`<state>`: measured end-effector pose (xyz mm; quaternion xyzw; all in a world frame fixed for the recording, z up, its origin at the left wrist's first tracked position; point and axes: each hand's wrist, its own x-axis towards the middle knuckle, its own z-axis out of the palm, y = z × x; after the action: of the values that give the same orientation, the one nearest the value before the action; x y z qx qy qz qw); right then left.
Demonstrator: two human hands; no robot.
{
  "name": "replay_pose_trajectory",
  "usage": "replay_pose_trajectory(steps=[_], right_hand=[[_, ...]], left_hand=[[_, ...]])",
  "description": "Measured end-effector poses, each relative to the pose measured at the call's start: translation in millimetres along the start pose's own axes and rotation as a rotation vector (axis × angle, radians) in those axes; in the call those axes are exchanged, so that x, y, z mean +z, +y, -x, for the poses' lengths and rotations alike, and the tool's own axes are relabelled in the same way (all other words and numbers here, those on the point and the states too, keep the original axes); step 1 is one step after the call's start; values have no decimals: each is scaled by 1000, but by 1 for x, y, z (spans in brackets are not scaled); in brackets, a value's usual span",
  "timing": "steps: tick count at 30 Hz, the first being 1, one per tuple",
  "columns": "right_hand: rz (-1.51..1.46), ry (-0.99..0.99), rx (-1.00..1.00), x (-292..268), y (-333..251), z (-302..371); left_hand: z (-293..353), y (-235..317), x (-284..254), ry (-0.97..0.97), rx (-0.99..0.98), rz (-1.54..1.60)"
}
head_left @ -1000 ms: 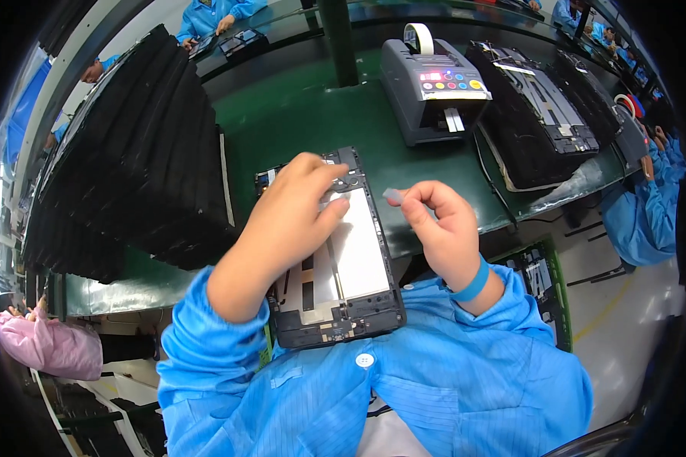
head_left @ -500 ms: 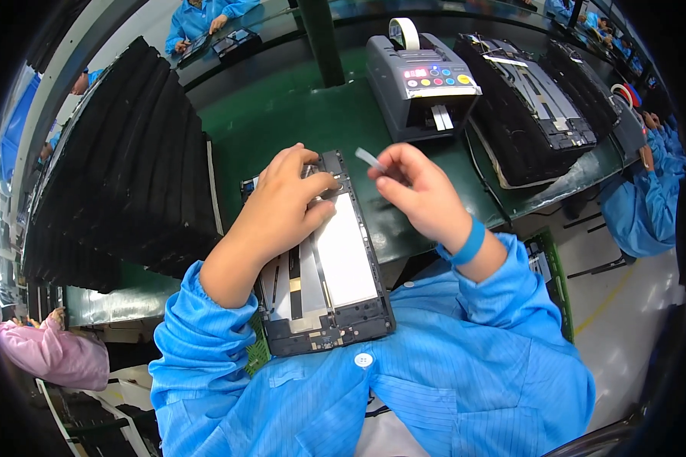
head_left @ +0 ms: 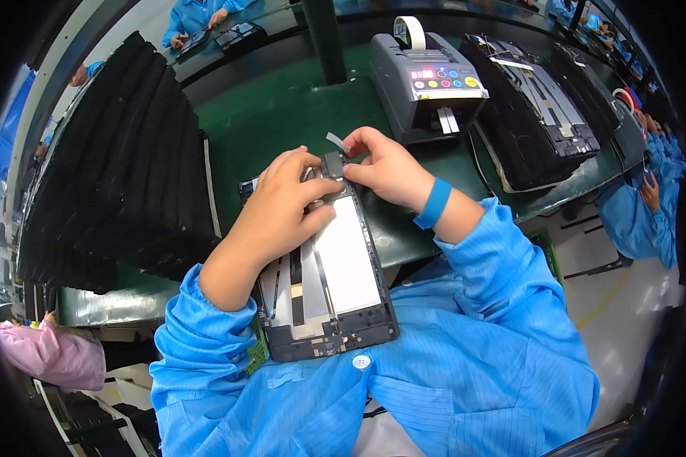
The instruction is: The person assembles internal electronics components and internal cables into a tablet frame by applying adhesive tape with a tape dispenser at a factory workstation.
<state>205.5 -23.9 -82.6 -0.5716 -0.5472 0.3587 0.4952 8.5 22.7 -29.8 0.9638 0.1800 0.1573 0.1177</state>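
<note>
An opened tablet [head_left: 351,263] with a white panel and bare inner parts lies tilted before me, its lower end close to my jacket. Across its upper left part rests my left hand [head_left: 286,194], holding it, with thumb and fingers bent onto the inner parts near the top. My right hand [head_left: 385,169] is at the upper right corner. Between its thumb and fingers it pinches a short, translucent strip of tape [head_left: 337,142], whose free end sticks up past the top edge. The fingers hide the rest of the strip.
A grey tape dispenser [head_left: 427,84] stands behind on the green table [head_left: 282,110]. To its right are black trays with another opened tablet [head_left: 537,99]. A tall stack of black trays [head_left: 122,167] rises at left. Co-workers in blue [head_left: 640,198] and pink [head_left: 53,354] sit around.
My right hand has moved left with the tape strip, from beside the tablet to its upper right corner. My left hand has stayed on the tablet.
</note>
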Motion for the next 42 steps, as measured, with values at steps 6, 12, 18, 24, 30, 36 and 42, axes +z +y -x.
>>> replay_pose_trajectory(steps=[6, 12, 18, 24, 30, 36, 42], right_hand=[[48, -43, 30, 4, -5, -12], [-1, -131, 134, 1, -12, -13], [79, -62, -36, -10, -11, -6], [346, -436, -188, -19, -32, -8], [601, -488, -157, -12, -47, -17], [633, -473, -212, -9, -38, -21], [659, -477, -112, -8, -48, -19]], left_hand=[[5, -4, 2, 19, -19, 20], [8, -5, 1, 74, 24, -150], [10, -7, 3, 120, 36, -259], [13, -12, 7, 112, -5, -176], [13, -15, 8, 94, -40, -102], [10, -15, 7, 107, -39, -52], [5, -14, 9, 130, -85, -13]])
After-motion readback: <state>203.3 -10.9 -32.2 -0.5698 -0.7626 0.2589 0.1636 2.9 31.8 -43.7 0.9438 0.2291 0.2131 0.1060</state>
